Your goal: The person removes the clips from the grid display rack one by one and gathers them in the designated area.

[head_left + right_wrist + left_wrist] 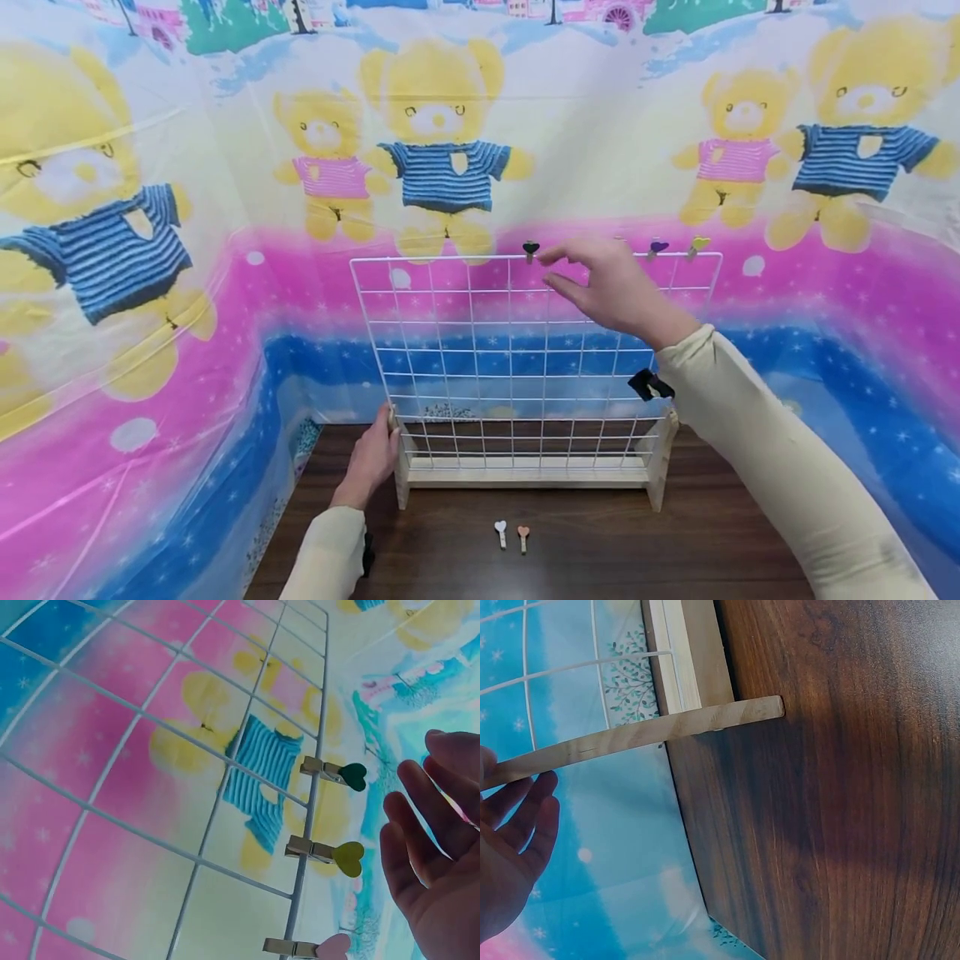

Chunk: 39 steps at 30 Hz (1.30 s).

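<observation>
A white wire grid stands upright in a wooden stand on a dark table. My left hand grips the stand's left side post, its fingers on one face and the thumb mostly out of the left wrist view. Along the grid's top wire sit small wooden clothespins with hearts: a dark green one, a yellow one, a pink one, and, farther right, a purple one and another yellow one. My right hand hovers near the green clothespin, fingers apart and holding nothing.
On the table in front of the stand lie a white heart clothespin and an orange heart clothespin. A printed cloth with teddy bears hangs behind and at both sides.
</observation>
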Each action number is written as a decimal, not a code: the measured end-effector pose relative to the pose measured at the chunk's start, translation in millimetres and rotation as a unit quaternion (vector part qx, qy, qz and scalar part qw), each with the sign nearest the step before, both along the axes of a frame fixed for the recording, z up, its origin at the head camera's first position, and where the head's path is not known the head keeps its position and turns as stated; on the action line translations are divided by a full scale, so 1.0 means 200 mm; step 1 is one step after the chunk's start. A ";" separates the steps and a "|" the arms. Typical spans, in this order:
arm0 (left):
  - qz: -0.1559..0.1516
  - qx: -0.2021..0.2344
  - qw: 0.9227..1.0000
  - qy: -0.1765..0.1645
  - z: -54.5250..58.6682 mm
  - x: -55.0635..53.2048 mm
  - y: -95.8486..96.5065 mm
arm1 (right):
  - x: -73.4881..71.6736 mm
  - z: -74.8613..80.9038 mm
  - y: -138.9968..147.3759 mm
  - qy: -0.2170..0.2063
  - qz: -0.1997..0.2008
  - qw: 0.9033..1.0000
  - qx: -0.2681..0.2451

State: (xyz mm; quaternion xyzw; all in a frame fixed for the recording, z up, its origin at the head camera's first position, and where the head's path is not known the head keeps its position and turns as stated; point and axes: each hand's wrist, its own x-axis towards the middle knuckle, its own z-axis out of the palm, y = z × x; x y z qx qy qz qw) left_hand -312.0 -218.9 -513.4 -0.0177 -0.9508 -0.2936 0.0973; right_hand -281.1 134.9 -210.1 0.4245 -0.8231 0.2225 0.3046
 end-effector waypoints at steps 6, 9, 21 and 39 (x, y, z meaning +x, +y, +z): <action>-0.002 0.005 1.000 0.003 0.01 0.00 0.00 | -0.07 0.07 -0.02 0.014 -0.055 0.998 0.006; -0.002 0.006 1.000 0.002 0.01 0.00 0.00 | -0.09 0.08 -0.04 0.004 -0.087 0.996 0.022; -0.007 0.005 1.000 0.009 0.00 0.01 0.00 | -0.17 0.08 -0.09 -0.083 -0.117 0.989 0.041; -0.009 -0.001 1.000 0.015 0.00 0.00 0.00 | -0.19 0.06 -0.11 -0.130 -0.111 0.985 0.005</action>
